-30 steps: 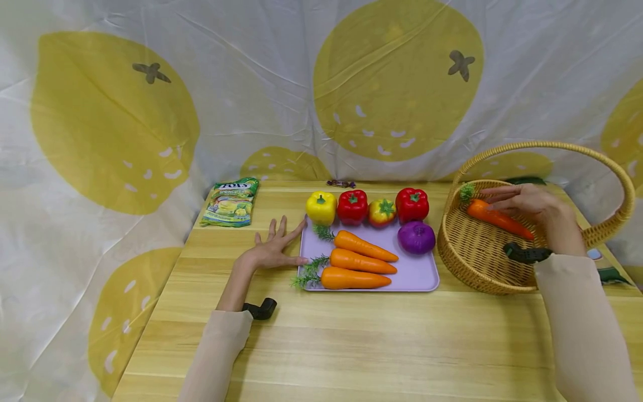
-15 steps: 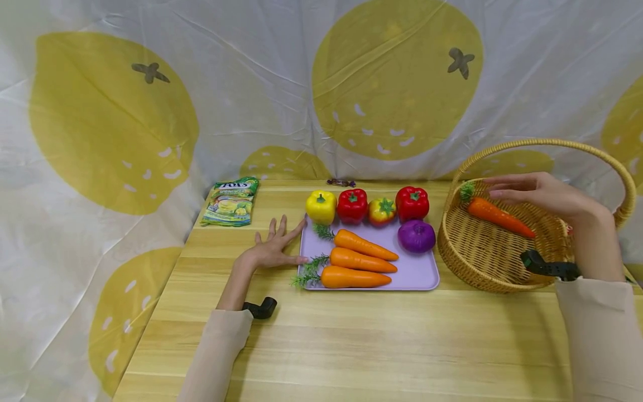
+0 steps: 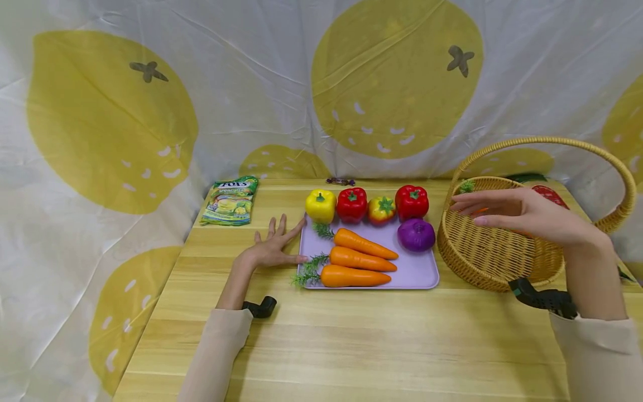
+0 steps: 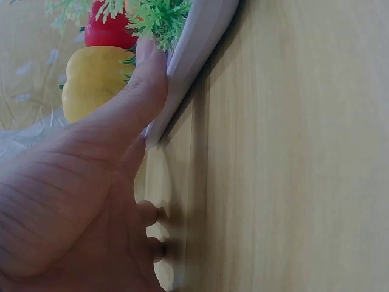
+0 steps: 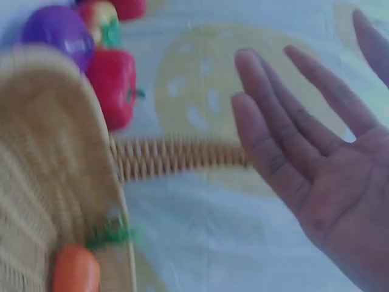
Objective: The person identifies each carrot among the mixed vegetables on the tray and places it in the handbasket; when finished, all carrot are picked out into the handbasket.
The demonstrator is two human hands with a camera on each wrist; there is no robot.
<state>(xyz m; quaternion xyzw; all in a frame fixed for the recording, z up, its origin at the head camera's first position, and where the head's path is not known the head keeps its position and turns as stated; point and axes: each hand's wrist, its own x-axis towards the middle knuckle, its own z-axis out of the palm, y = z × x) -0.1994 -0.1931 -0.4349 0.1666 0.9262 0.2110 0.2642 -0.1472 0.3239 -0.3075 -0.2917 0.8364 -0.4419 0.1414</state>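
My left hand (image 3: 271,249) rests with spread fingers at the left side of a lilac tray (image 3: 417,273); its thumb touches the rim. Three carrots (image 3: 359,276) lie on the tray beside a purple onion (image 3: 416,235). Along the tray's back stand a yellow bell pepper (image 3: 320,206), a red bell pepper (image 3: 352,205), a red-yellow tomato-like piece (image 3: 382,210) and another red pepper (image 3: 412,203). Over the wicker basket (image 3: 482,262) hovers my right hand (image 3: 532,215), fingers extended and holding nothing. Another carrot (image 5: 76,271) lies in the basket, mostly hidden by that hand in the head view.
A green candy bag (image 3: 229,201) lies at the table's back left. One small wrapped candy (image 3: 340,182) sits behind the peppers. The basket's tall handle (image 3: 542,139) arches above it. Behind the basket is a partly hidden package with a red patch (image 3: 550,195). A lemon-print cloth hangs at the back.
My right hand has risen off the carrot in the basket, swung right, then come back left over the basket. The left hand and the tray have stayed put.
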